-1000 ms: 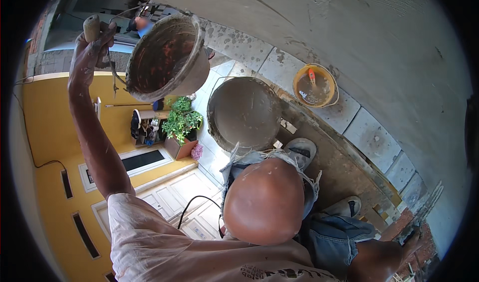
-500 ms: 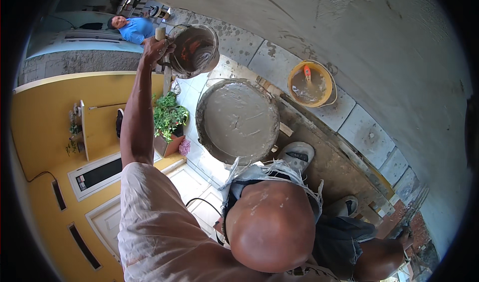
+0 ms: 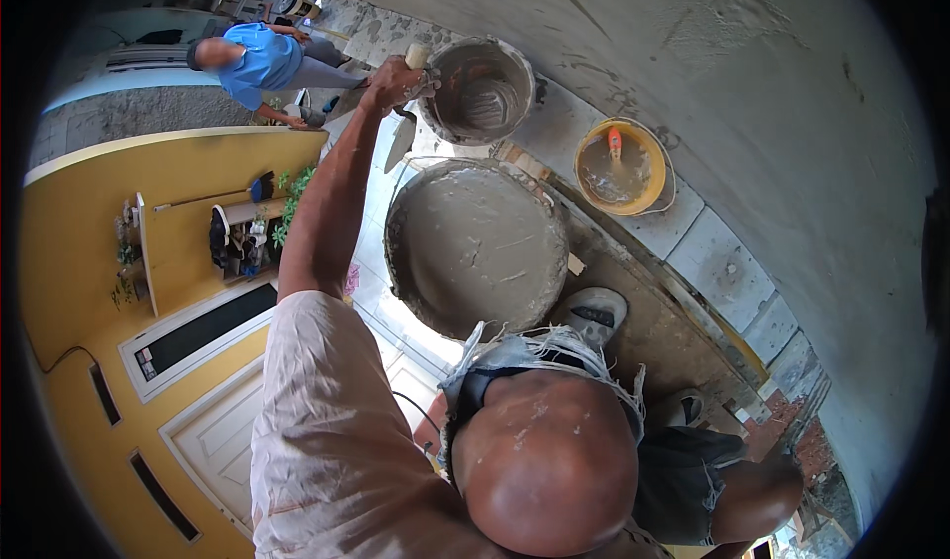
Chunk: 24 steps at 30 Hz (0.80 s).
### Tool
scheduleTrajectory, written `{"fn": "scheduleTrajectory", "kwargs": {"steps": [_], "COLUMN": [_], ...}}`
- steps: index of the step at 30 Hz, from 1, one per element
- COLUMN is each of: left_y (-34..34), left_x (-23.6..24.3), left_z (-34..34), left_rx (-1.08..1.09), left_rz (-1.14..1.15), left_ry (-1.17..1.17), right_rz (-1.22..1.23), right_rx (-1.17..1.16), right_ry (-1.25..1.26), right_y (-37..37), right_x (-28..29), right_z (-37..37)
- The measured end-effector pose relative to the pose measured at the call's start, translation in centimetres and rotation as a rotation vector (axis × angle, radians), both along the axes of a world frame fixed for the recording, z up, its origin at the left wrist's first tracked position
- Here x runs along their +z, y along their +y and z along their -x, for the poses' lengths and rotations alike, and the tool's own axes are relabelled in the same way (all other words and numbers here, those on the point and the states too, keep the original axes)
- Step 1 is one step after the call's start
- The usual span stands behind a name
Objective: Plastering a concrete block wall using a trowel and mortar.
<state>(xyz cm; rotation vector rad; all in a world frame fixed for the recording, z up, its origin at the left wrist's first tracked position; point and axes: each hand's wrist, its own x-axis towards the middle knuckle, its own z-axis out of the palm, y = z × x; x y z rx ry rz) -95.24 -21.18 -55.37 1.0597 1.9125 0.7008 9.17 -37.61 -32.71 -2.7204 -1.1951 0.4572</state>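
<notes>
My left hand point(image 3: 398, 84) reaches far forward, closed on a trowel point(image 3: 401, 143) with a pale handle end and a hanging blade. Its fingers also lie at the rim of a mortar-smeared bucket point(image 3: 522, 104), which has only grey residue visible inside. Whether the bucket hangs or rests on the ground, I cannot tell. Just nearer than the bucket stands a wide round tub point(image 3: 393, 262), filled with wet grey mortar point(image 3: 475, 242). My right hand is out of sight; it may be beyond my right knee point(image 3: 757, 500).
A yellow bucket point(image 3: 655, 178) of murky water with a red-orange-handled tool stands by the grey wall point(image 3: 792, 114). Boards point(image 3: 663, 292) lie beside my sandalled foot point(image 3: 594, 314). A person in blue point(image 3: 262, 64) stands far left. A yellow house wall point(image 3: 79, 242) runs along the left.
My left hand has carried the bucket and trowel to the right, to just beyond the mortar tub. The person in blue now shows more of the body, with legs visible.
</notes>
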Motion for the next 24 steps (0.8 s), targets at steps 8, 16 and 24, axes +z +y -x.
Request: {"fn": "scheduleTrajectory", "kwargs": {"steps": [8, 16, 24], "left_y": [0.4, -1.9, -0.4], "left_x": [0.8, 4.3, 8.0], "left_z": [-1.4, -0.2, -3.5], "left_rx": [0.133, -0.117, 0.294], "left_rz": [0.085, -0.345, -0.107], "left_ry": [0.508, 0.685, -0.024], "right_rz": [0.001, 0.137, 0.317], "right_rx": [0.216, 0.406, 0.732], "right_ry": [0.092, 0.184, 0.069], "right_y": [7.6, 15.0, 17.9], "right_x": [2.6, 1.3, 2.4], "right_z": [3.7, 5.7, 2.2]}}
